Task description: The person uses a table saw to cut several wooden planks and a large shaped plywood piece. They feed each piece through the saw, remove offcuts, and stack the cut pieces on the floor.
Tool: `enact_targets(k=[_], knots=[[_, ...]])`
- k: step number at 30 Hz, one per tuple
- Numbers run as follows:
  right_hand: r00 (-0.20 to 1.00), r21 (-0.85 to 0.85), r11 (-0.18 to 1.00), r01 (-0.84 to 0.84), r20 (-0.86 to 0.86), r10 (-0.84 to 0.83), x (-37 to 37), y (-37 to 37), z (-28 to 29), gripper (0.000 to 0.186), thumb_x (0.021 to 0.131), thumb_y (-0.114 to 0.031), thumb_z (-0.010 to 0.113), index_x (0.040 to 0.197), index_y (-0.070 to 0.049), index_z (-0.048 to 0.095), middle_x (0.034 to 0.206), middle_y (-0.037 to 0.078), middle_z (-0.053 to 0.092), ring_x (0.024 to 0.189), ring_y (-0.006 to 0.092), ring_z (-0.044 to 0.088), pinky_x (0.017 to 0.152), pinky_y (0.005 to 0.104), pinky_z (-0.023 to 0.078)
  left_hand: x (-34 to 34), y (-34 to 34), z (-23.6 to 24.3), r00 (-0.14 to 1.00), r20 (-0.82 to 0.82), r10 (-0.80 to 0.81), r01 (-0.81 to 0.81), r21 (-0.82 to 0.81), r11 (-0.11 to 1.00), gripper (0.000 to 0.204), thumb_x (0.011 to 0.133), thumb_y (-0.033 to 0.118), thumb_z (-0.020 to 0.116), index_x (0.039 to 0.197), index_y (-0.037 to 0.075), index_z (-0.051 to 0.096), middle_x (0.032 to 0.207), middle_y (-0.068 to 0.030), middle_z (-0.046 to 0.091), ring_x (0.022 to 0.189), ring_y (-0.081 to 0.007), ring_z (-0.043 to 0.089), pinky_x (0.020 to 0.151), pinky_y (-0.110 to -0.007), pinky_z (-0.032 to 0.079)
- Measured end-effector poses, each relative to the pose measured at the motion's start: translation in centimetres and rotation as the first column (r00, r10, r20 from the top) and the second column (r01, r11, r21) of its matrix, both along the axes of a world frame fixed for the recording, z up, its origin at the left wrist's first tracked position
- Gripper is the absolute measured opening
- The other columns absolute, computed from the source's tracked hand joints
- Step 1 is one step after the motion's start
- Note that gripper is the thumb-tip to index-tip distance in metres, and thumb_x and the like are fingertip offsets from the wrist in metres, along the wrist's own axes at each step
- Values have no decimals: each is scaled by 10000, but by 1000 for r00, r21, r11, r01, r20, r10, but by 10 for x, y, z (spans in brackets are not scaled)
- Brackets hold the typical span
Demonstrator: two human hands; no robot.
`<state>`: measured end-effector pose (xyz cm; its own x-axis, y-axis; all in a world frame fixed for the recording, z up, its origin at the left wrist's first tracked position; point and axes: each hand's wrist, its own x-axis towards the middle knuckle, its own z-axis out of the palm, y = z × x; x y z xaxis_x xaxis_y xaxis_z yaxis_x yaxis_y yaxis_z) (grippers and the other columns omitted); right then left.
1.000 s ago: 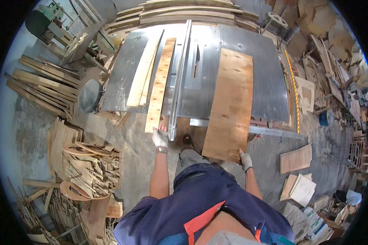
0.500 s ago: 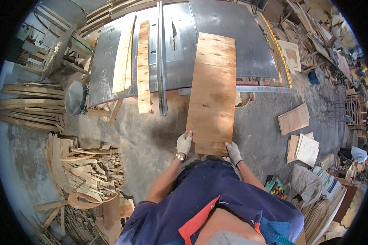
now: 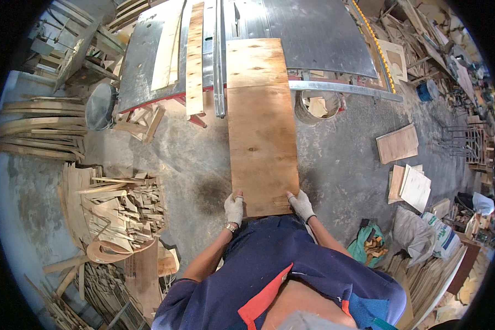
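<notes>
A long plywood board stretches away from my body, its far end over the near edge of a metal saw table. My left hand, in a pale fingerless glove, grips the board's near left corner with the thumb on top. At the near right corner my right hand, gloved alike, holds it the same way. Just left of the board runs a metal fence bar. In the table's slot, a saw blade shows beyond the board's far end. The fingers under the board are hidden.
On the table's left lie a narrow wood strip and a paler strip. A bucket with offcuts stands under the right rail. Scrap wood is heaped at left; loose boards lie on the floor at right.
The board has swung and shifted left, its far end now close beside the fence bar. Both hands moved slightly left with it, still gripping. The saw table sits higher in view.
</notes>
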<state>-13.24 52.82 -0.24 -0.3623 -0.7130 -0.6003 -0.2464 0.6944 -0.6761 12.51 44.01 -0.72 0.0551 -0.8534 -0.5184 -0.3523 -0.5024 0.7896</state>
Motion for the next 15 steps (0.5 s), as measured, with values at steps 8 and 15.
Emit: enact_targets(k=[8,15], knots=[[998,21,997,-69,-7,69,-16,-42,-5,482,939,-421,610,1170,2,635,959,186,722,872,292,707,770,404,532,-3,-29,-32,998,46,-36,36,2,999,504,953,464,616,1043,-26,695,864,-109,728,764,-192,651,720,-364,509],[998,105,992,-70,-5,70,-23,-71,0,469,918,-424,623,1139,-12,654,963,209,720,916,338,707,780,423,531,-13,-55,-21,991,111,-70,67,33,997,485,948,456,625,986,-23,694,804,-99,702,746,-184,640,692,-361,493]])
